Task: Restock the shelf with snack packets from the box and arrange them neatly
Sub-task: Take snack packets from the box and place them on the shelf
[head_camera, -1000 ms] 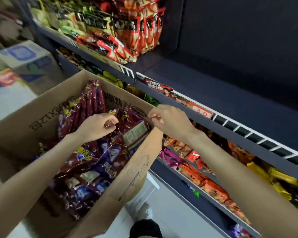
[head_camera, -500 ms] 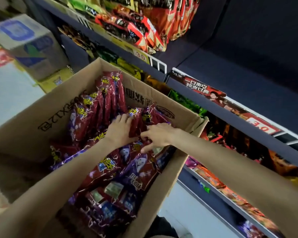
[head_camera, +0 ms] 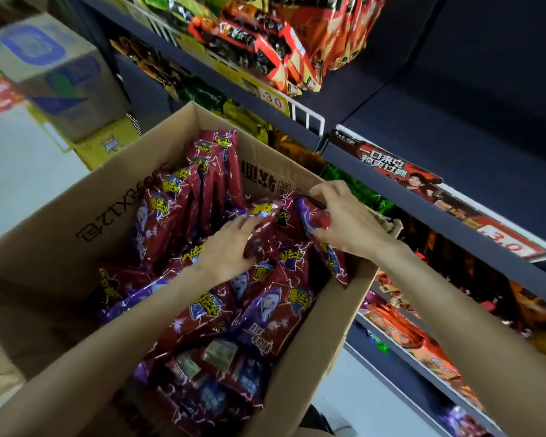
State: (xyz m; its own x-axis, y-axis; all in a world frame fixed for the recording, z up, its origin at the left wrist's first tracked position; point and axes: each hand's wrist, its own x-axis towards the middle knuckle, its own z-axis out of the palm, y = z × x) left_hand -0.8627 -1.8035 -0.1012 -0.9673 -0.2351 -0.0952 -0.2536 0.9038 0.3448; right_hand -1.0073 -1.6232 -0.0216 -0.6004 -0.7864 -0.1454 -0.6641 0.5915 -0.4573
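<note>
An open cardboard box (head_camera: 76,216) holds several dark red and purple snack packets (head_camera: 265,310). Both my hands are inside it at its far right corner. My right hand (head_camera: 347,225) grips a small bunch of packets (head_camera: 284,216) from the right, fingers curled over their tops and thumb underneath. My left hand (head_camera: 230,244) holds the same bunch from the left, fingers wrapped against its side. More packets stand upright in a row (head_camera: 208,171) along the far wall of the box. The dark shelf (head_camera: 470,146) to the right of the box has a bare stretch behind its price rail.
Red and orange packets (head_camera: 297,36) fill the left part of the upper shelf. Lower shelves (head_camera: 407,335) hold green, yellow and orange packets. A price strip (head_camera: 498,238) runs along the shelf edge. Stacked cartons (head_camera: 54,74) stand at the far left on the pale floor.
My right hand left the box's edge and went down into the box. Both hands now close around a bunch of packets at the far right corner. The view shifted closer to the box.
</note>
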